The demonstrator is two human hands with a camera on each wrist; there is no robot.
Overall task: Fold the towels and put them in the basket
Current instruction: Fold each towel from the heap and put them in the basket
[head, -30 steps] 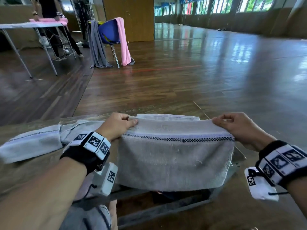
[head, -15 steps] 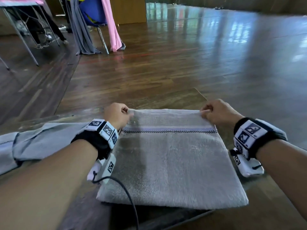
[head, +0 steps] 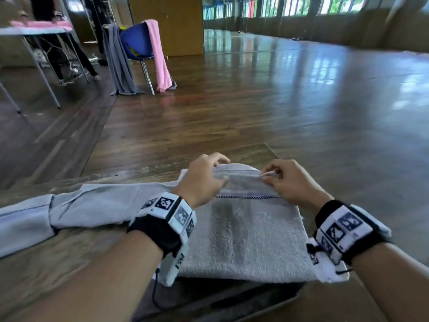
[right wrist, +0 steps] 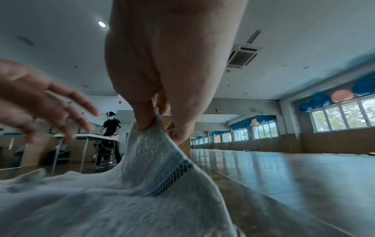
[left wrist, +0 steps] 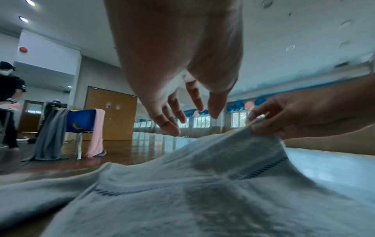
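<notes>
The pale grey terry towel with a dark checked stripe (head: pixel 243 231) lay folded on the worn wooden table (head: pixel 58 259), directly before the person. The right hand (head: pixel 287 182) pinched the towel's far edge between thumb and fingers, lifting it into a ridge. The left hand (head: pixel 202 177) hovered just beside that ridge, fingers spread and relaxed, gripping nothing.

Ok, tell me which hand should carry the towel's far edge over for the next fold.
Right hand: it already pinches the grey towel at its far edge. The left hand hovers above, fingers spread, holding nothing.
</notes>
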